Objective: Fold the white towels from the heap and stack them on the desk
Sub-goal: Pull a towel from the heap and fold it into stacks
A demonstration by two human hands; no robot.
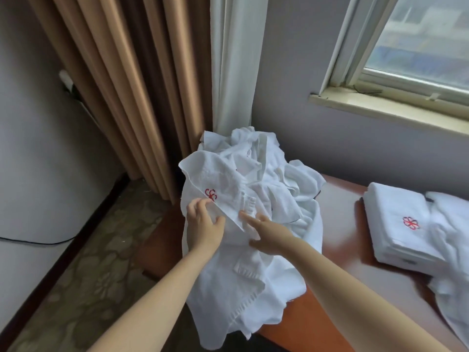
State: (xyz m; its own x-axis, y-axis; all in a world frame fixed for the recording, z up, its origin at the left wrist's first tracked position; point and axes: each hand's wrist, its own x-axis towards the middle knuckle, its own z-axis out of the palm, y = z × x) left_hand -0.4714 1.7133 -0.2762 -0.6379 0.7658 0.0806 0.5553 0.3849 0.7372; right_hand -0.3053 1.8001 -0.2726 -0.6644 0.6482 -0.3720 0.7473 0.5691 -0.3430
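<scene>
The heap of white towels sits on the left end of the reddish-brown desk against the tan curtain, spilling over the near edge, with the stack of folded towels well apart to the right. The left hand lies on the heap with fingers bent just below a towel's red emblem and thumb spread, and whether it pinches cloth I cannot tell; the right hand, just beside it, is stretched nearly straight, forefinger tip touching that towel's turned-over edge, gripping nothing

One towel heap, one folded stack, one desk, two hands.
</scene>
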